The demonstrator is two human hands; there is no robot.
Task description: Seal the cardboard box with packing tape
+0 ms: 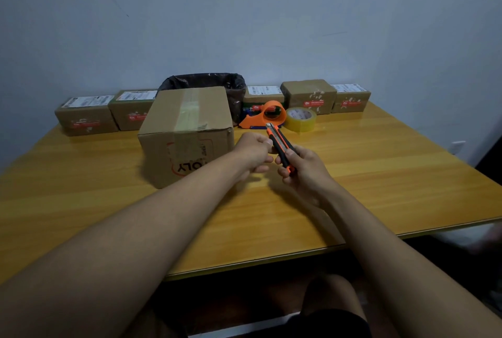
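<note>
Hands [279,159] right of box [187,133] (apart).

Both hands meet above bare table [380,174], the right hand [304,169] gripping a knife [279,144], the left hand [255,152] pinching near its tip. Just left of the left fingers [264,159] stands the box [187,133], blocking that side. Beyond the fingertips, the dispenser [266,116] and tape roll [301,119] bar the way. Right of the right fingers [284,173] and nearer the body, the tabletop lies open.

A yellow wooden table [380,174] carries a taped cardboard box [187,133], an orange tape dispenser [264,116], a clear tape roll [301,119], and far-edge small parcels [86,114] flanking a black-lined bin [233,87].
</note>
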